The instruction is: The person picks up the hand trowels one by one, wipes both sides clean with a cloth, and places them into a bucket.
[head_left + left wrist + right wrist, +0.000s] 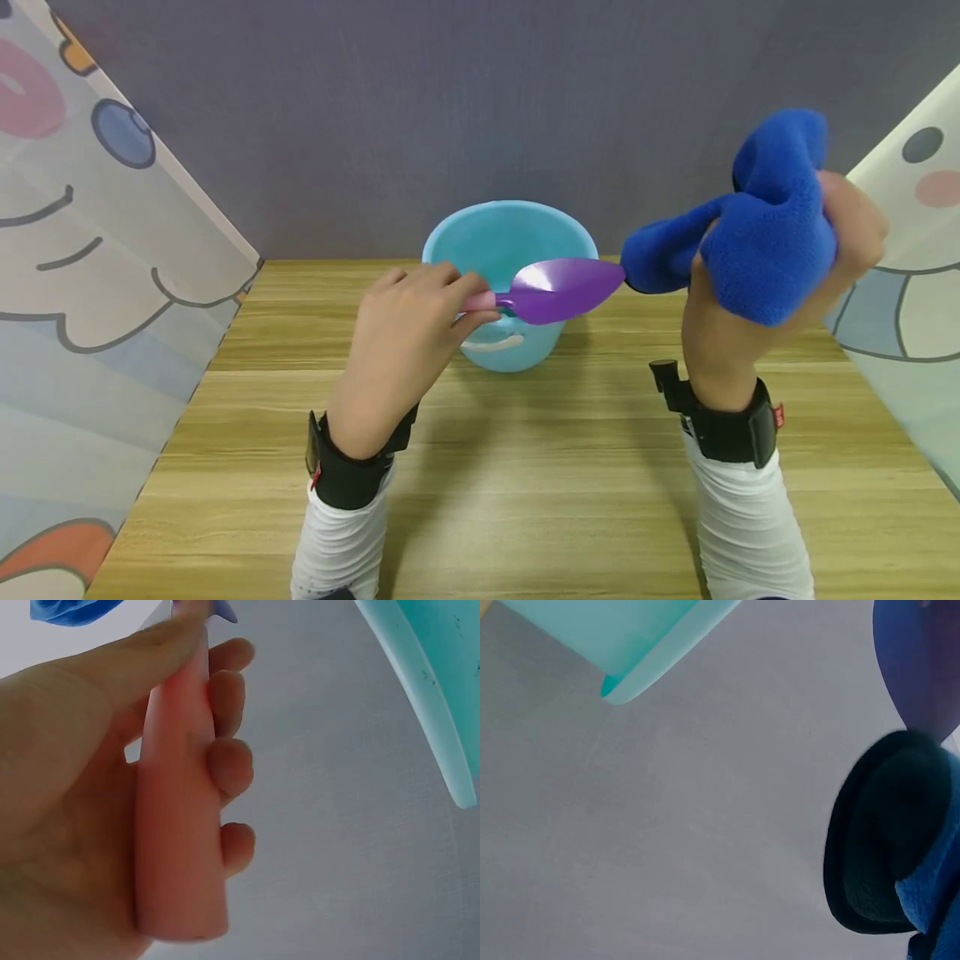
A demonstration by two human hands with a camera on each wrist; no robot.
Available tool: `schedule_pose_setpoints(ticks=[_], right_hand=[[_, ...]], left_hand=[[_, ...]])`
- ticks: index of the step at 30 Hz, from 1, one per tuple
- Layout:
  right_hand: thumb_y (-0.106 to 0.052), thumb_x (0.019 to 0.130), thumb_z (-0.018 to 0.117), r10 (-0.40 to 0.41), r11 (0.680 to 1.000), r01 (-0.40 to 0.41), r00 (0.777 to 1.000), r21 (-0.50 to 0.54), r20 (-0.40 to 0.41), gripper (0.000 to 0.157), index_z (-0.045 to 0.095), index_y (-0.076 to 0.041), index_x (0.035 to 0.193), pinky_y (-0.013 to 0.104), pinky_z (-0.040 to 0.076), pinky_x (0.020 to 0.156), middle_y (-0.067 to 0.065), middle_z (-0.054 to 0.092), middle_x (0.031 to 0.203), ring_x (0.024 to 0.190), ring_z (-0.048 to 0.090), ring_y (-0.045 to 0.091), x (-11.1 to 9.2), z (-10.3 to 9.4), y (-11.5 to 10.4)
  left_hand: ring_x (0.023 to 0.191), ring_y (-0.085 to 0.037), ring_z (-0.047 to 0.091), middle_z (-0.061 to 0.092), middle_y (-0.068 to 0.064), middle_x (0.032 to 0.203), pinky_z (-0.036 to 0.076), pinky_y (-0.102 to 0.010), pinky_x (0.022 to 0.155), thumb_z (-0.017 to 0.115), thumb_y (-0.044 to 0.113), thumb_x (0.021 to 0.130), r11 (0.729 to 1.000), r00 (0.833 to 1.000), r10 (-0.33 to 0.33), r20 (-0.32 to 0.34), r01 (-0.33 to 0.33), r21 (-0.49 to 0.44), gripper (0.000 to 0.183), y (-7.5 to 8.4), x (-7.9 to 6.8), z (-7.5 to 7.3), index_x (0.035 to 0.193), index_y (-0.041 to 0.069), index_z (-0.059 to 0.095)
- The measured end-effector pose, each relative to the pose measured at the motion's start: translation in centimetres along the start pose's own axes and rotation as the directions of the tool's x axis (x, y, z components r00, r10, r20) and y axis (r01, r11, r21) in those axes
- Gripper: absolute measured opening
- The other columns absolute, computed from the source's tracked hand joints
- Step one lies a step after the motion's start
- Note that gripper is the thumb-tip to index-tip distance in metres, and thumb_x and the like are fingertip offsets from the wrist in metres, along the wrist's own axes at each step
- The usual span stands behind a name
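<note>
My left hand (408, 333) grips the pink handle (180, 817) of a purple garden trowel (566, 290), its blade pointing right. The fingers wrap round the handle in the left wrist view. In the head view the trowel is in front of a light blue bucket (517, 346) and overlaps its rim. On the right, my right hand (858, 225) holds a bunched blue cloth (772, 250). A fold of that cloth hangs left, by the trowel's tip; whether they touch I cannot tell. In the right wrist view the cloth's dark underside (885, 832) shows, and the hand is out of sight.
The bucket stands on a wood-grain table (525, 500) near its back edge, against a grey wall (480, 108). Cartoon-printed panels flank the table at left (112, 333) and right (907, 292). Dark specks dot the bucket's inside (457, 645).
</note>
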State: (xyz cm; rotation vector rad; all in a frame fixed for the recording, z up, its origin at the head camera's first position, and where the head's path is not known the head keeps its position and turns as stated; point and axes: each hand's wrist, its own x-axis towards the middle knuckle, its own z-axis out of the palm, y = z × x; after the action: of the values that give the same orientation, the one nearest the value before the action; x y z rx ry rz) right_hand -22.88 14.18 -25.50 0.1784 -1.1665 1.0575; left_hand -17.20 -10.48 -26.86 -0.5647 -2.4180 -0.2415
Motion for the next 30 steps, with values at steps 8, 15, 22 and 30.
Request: schedule_pose_setpoints(ticks=[8,15,22,30], right_hand=[[-0.028,0.077,0.074,-0.251,0.959,0.260,0.964,0.114,-0.088,0.045,0.045,0.004,0.088,0.038,0.043,0.086,0.019,0.054,0.094,0.092,0.048,0.033,-1.6,0.3,1.1],[-0.026,0.077,0.075,-0.335,0.930,0.275,0.907,0.243,0.254,0.033,0.055,-0.019,0.103,0.054,0.048,0.087,0.017,0.057,0.108,0.100,0.052,0.042,-5.4,1.1,-1.2],[-0.042,0.078,0.075,-0.403,0.915,0.304,0.694,0.264,0.596,0.044,0.056,-0.019,0.110,0.062,0.045,0.088,0.014,0.048,0.120,0.114,0.046,0.039,-6.9,0.5,-2.6],[-0.055,0.070,0.075,-0.355,0.934,0.154,0.509,0.322,0.785,0.063,0.054,-0.019,0.118,0.066,0.039,0.099,0.023,0.044,0.128,0.130,0.039,0.045,-5.7,-0.1,-2.9]], left_hand=[[0.061,-0.015,0.054,0.065,0.002,0.065,0.036,-0.031,0.055,0.070,0.039,0.084,0.999,0.998,0.041,0.039,-0.042,0.035,0.019,0.3,-0.2,0.3,0.082,0.021,0.077],[0.058,-0.016,0.055,0.065,0.002,0.060,0.038,-0.032,0.050,0.068,0.038,0.087,0.997,0.997,0.066,0.036,-0.068,0.041,0.019,0.7,-0.1,0.4,0.083,0.021,0.076],[0.044,-0.016,0.045,0.050,-0.001,0.050,0.034,-0.032,0.039,0.067,0.015,0.082,0.993,0.999,0.040,-0.022,-0.037,0.113,0.024,0.7,0.0,0.3,0.061,0.016,0.055],[0.039,-0.017,0.037,0.046,-0.001,0.051,0.026,-0.032,0.036,0.065,0.012,0.082,0.985,0.994,0.009,-0.111,0.010,0.174,0.026,0.2,0.2,-0.3,0.061,0.014,0.050]])
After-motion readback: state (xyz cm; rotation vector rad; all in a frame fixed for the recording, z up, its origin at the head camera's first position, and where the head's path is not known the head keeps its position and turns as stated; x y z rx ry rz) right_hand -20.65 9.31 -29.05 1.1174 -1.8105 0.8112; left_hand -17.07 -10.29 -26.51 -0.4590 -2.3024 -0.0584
